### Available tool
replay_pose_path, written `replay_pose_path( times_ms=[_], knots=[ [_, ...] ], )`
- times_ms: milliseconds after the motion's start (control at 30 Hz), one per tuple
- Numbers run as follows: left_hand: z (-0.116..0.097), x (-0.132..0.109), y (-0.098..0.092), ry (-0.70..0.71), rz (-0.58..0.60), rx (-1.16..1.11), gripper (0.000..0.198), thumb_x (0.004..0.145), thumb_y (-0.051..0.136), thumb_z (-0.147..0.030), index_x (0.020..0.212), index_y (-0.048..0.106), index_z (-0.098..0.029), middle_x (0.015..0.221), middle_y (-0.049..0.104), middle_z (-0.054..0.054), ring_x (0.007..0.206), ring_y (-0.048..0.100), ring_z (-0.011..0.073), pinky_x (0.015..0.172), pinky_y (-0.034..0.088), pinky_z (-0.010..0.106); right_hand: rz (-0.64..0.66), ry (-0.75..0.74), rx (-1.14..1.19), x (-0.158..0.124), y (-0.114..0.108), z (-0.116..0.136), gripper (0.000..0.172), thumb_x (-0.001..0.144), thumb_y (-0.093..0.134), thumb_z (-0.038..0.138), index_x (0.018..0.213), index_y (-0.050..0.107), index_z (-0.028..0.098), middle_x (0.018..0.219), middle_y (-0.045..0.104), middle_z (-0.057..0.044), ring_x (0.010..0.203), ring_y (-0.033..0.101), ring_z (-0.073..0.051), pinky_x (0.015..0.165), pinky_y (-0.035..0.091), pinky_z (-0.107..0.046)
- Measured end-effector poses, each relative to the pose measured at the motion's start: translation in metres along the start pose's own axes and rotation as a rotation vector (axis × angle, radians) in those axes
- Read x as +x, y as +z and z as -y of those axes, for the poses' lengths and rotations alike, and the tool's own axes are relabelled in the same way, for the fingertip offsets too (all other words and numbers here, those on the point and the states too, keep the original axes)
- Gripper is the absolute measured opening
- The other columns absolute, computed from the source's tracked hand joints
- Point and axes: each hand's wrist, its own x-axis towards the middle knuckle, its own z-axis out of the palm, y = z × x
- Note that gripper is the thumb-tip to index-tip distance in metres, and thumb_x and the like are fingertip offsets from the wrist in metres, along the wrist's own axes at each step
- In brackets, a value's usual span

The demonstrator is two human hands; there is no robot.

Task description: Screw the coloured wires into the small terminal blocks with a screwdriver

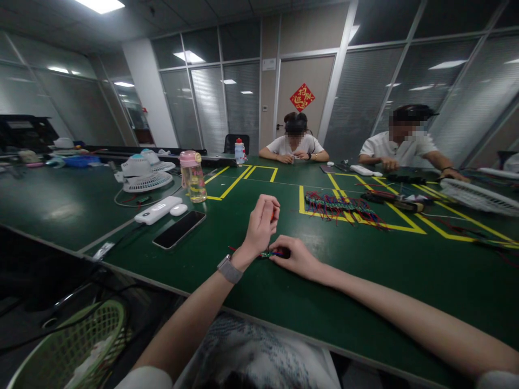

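A small green circuit board [265, 254] with red and blue wires lies on the green tabletop before me. My right hand [299, 258] rests on the table, its thumb and fingers pinched on the board's right end and wires. Raised just above and behind the board, my left hand [259, 222] is curled closed around something with an orange-red part [272, 218]; the rest of that thing is hidden by the fingers. A red wire sticks out to the left of the board, past my left wrist.
Many wired circuit boards [343, 206] lie in a row within yellow tape lines. To the left are a phone [179, 229], a white power bank [158, 209], a pink-lided bottle [193, 177] and white fans [146, 172]. Two people sit across the table. A green basket [117, 313] stands below.
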Motion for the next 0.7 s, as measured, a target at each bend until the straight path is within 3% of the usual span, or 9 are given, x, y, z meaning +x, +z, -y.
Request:
replay_pose_path(
  times_ms=[100,167,267,367,467,567,700],
  knots=[
    [-0.007,0.003,-0.005,0.028,0.049,0.06,0.024,0.092,0.037,-0.037,0.092,0.051,-0.018,0.075,0.052,-0.001,0.056,0.05,0.006,0.049,0.045,0.016,-0.014,0.013,-0.043,-0.003,0.0,0.004,0.009,0.076,0.062,0.017,0.082,0.069,0.017,0.078,0.06,-0.003,0.068,0.054,-0.013,0.063,0.044,-0.025],
    [-0.012,0.006,-0.01,0.051,0.068,0.097,0.025,0.091,0.038,-0.033,0.095,0.056,-0.016,0.082,0.058,0.003,0.071,0.059,0.011,0.063,0.052,0.023,-0.012,0.028,-0.039,-0.004,-0.001,0.005,0.009,0.077,0.062,0.017,0.082,0.069,0.017,0.079,0.06,-0.003,0.069,0.054,-0.013,0.064,0.045,-0.025],
    [-0.014,0.009,-0.014,0.065,0.053,0.152,0.023,0.088,0.046,-0.032,0.097,0.059,-0.015,0.093,0.061,0.007,0.074,0.062,0.0126,0.065,0.053,0.025,-0.003,0.041,-0.02,-0.005,-0.001,0.006,0.01,0.076,0.061,0.015,0.082,0.069,0.018,0.08,0.06,-0.003,0.07,0.055,-0.014,0.065,0.045,-0.026],
    [-0.011,0.009,-0.015,0.122,0.006,0.281,0.019,0.083,0.057,-0.033,0.09,0.062,-0.016,0.086,0.061,0.004,0.066,0.059,0.0107,0.06,0.051,0.023,0.006,0.044,-0.022,-0.005,-0.001,0.005,0.009,0.077,0.061,0.015,0.083,0.069,0.017,0.08,0.06,-0.004,0.07,0.055,-0.014,0.065,0.045,-0.026],
    [-0.01,0.009,-0.015,0.212,-0.053,0.488,0.018,0.084,0.055,-0.033,0.082,0.064,-0.017,0.084,0.059,0.003,0.077,0.058,0.0125,0.074,0.049,0.025,0.003,0.049,-0.03,-0.004,-0.001,0.004,0.009,0.078,0.061,0.016,0.084,0.068,0.017,0.08,0.06,-0.004,0.071,0.055,-0.014,0.065,0.045,-0.026],
    [-0.014,0.015,-0.015,0.184,0.061,0.516,0.027,0.092,0.038,-0.027,0.101,0.063,-0.02,0.091,0.059,0.004,0.086,0.058,0.0134,0.083,0.047,0.029,-0.002,0.041,-0.027,-0.002,-0.001,0.002,0.009,0.079,0.061,0.016,0.084,0.068,0.017,0.081,0.061,-0.004,0.072,0.056,-0.014,0.066,0.045,-0.026],
    [-0.019,0.028,-0.016,-0.003,0.277,0.387,0.03,0.09,0.042,-0.027,0.116,0.055,-0.019,0.09,0.06,0.004,0.076,0.063,0.0128,0.07,0.052,0.026,0.006,0.029,-0.016,0.002,-0.002,-0.002,0.009,0.079,0.061,0.016,0.085,0.068,0.016,0.082,0.061,-0.005,0.073,0.056,-0.015,0.066,0.045,-0.026]
  ],
)
